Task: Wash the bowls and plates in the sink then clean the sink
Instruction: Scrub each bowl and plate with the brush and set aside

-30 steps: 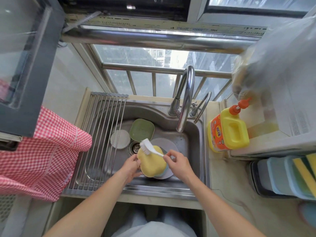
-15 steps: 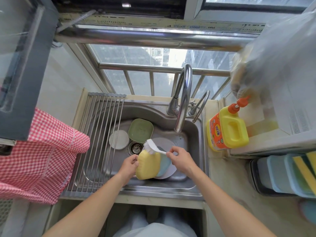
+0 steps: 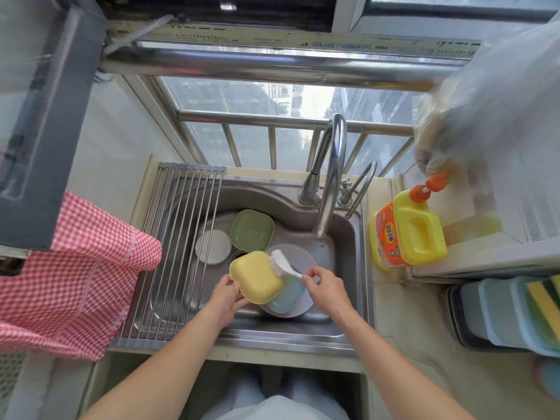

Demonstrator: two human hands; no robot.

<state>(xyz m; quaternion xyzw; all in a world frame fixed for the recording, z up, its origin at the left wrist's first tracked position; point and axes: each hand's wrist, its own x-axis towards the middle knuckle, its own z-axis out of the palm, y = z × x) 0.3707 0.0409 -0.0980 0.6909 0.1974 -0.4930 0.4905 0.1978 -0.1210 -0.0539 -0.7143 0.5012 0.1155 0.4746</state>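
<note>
A red checked cloth (image 3: pixel 75 274) hangs at my left, next to a roll-up drying rack (image 3: pixel 178 247) that lies across the left part of the basin. On my right a yellow detergent bottle (image 3: pixel 409 231) with an orange cap stands on the surface (image 3: pixel 424 359). Nearer me sits a dark tray (image 3: pixel 463 334) of pale containers and a yellow-green sponge (image 3: pixel 545 301). A clear plastic bag (image 3: pixel 491 110) hangs above the bottle.

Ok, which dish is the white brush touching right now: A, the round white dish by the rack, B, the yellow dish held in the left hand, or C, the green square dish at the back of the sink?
B: the brush, gripped by the right hand, has its bristles against the yellow dish that the left hand holds over the sink.
</note>
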